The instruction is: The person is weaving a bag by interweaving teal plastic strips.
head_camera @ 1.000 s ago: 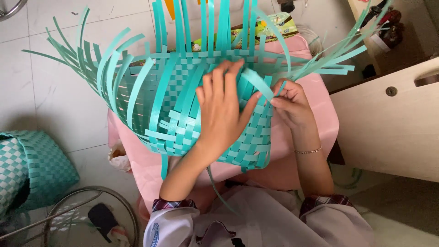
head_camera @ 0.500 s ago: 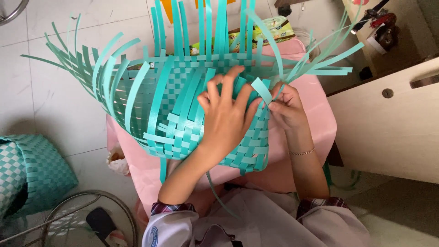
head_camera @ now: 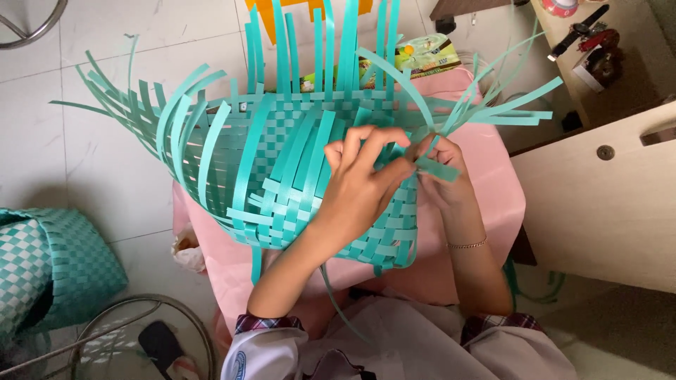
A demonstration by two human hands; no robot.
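The left hand (head_camera: 362,186) lies spread on the woven wall of a teal basket (head_camera: 282,183), with its fingers bent and pressing the weave flat near the right edge. The right hand (head_camera: 440,172) is just beside it, closed in a pinch on the end of one teal strip (head_camera: 436,169), which sticks out between thumb and fingers. The two hands almost touch.

The basket is half made. It lies tilted on a pink table (head_camera: 493,197) in front of the person, its bottom and lower wall already woven, and many loose strips stand out from its rim like a fan.

I judge that the step in hand is weaving one strip through the uprights at the right side of the wall. The next move seems to call for a steady hold by the left hand, so the weave does not open, while the right hand guides the strip end over and under and pulls it tight without bending it.

Further out, a finished teal and white basket (head_camera: 42,274) stands on the floor at the left, and a wooden board (head_camera: 598,204) is at the right.
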